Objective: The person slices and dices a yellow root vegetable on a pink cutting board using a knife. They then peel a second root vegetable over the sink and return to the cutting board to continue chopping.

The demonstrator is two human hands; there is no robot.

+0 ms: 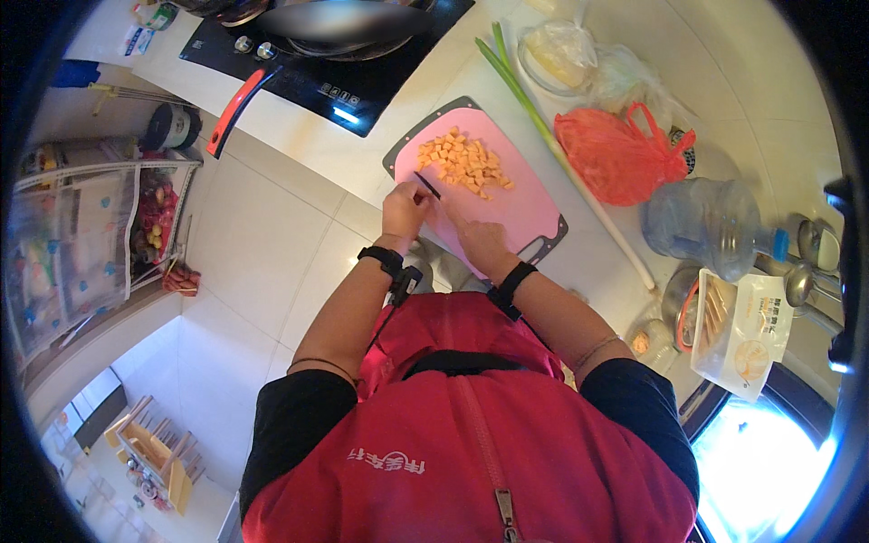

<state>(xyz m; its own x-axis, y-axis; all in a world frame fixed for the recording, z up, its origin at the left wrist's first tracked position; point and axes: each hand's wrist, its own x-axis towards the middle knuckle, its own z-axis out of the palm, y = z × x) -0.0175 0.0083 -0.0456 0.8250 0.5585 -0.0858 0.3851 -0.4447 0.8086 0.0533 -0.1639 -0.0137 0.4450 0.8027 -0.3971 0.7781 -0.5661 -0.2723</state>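
On the pink cutting board [534, 217] is a pile of orange cubes [462, 161]. A narrow dark blade, apparently a knife [427, 184], lies at an angle at the pile's lower left. My left hand [405, 213] is closed beside the blade with fingertips pinched; what they hold is too small to tell. My right hand [480, 237] reaches to the blade's lower end, index finger stretched along it and the other fingers curled underneath, their grip mostly hidden.
An induction cooker [339, 104] with a red-handled pan is at upper left. Long green scallions [552, 136], a red bag [611, 154], a large water bottle [697, 226] and a bowl [679, 299] line the right. A shelf rack [77, 253] stands far left.
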